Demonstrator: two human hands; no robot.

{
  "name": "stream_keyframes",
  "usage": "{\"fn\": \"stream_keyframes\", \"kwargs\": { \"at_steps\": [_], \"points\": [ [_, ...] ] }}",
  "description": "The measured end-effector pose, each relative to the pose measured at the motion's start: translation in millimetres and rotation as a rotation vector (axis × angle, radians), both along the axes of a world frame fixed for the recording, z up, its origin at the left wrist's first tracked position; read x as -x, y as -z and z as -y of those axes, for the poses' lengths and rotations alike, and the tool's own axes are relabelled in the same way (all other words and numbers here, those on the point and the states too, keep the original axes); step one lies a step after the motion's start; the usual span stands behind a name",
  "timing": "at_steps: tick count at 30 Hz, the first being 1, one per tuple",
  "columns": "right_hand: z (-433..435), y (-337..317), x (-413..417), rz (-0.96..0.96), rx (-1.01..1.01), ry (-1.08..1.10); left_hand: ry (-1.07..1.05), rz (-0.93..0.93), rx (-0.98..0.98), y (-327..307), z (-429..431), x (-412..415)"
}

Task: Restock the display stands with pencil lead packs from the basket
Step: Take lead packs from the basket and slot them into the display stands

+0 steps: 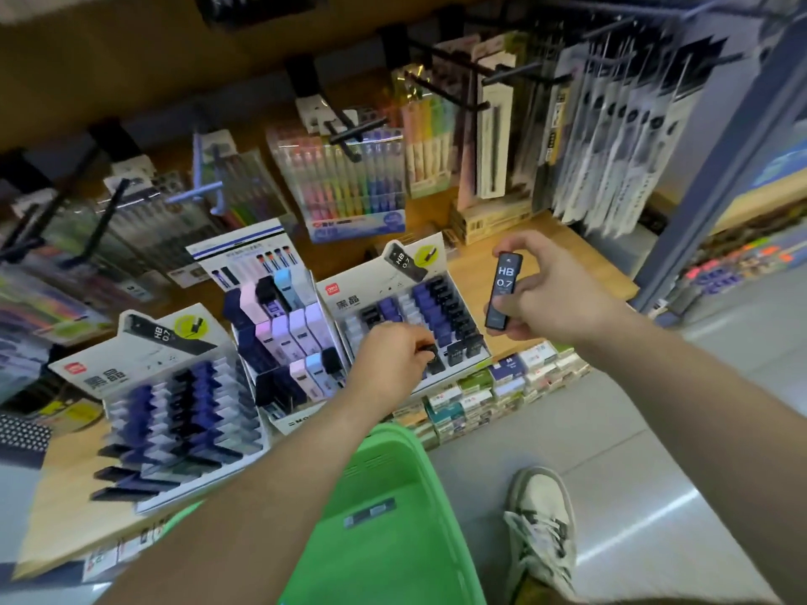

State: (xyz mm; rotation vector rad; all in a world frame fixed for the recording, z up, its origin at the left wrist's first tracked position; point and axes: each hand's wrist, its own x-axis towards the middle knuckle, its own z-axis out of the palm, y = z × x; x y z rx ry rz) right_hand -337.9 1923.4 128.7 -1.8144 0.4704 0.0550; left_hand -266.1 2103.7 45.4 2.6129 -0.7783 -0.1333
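Note:
My right hand holds a black pencil lead pack marked HB 0.7 upright, pinched between thumb and fingers, above the right edge of the right display stand. My left hand grips another dark lead pack at the front rows of that same stand. A second matching stand with black and blue packs sits at the left. Between them is a stand of pastel packs. The green basket is below my arms.
Everything stands on a wooden shelf. Hooks with hanging pen and highlighter sets fill the wall behind. Small boxed items line the shelf's front edge. A shoe stands on the grey floor at the right.

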Motion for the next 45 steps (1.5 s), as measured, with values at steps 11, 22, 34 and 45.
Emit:
{"fn": "stream_keyframes", "kwargs": {
  "at_steps": [11, 22, 34, 45],
  "points": [
    [1.3, 1.7, 1.9, -0.03, -0.014, 0.034, 0.107, 0.025, -0.14, 16.3, 3.8, -3.2],
    [1.9, 8.3, 3.3, -0.076, 0.011, -0.03, -0.187, -0.406, 0.571, -32.7, 18.7, 9.4],
    [-1.4, 5.4, 1.8, -0.07, 0.025, -0.027, -0.234, -0.56, 0.815, -68.6, 13.2, 7.6],
    [8.0, 7.2, 3.9, -0.068, 0.148, 0.08, -0.269, -0.169, 0.377, -11.2, 2.5, -7.7]
  ]
}}
